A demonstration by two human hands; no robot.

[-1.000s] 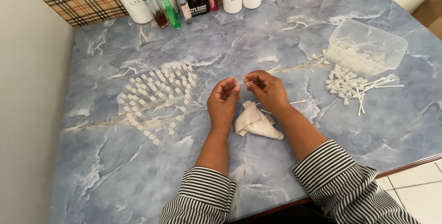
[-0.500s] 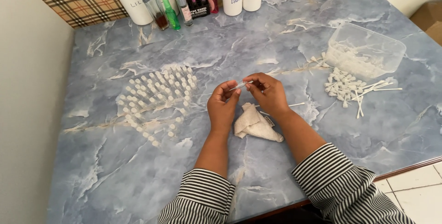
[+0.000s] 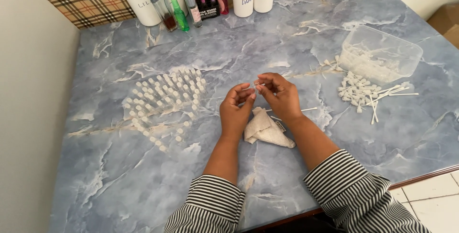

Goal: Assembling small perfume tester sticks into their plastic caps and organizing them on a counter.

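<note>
Above the veined blue marble desk, my left hand and right hand pinch a tiny clear vial between fingertips, over a crumpled beige cloth, rows of small capped vials standing leftward.

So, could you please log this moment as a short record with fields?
surface: blue marbled table
left hand: fingertips pinching a tiny clear piece
right hand: pinching the same piece from the other side
under the hands: crumpled beige cloth
left of hands: rows of small upright vials
right: clear plastic tub, with a loose pile of white sprayer parts beside it
back edge: bottles
</note>
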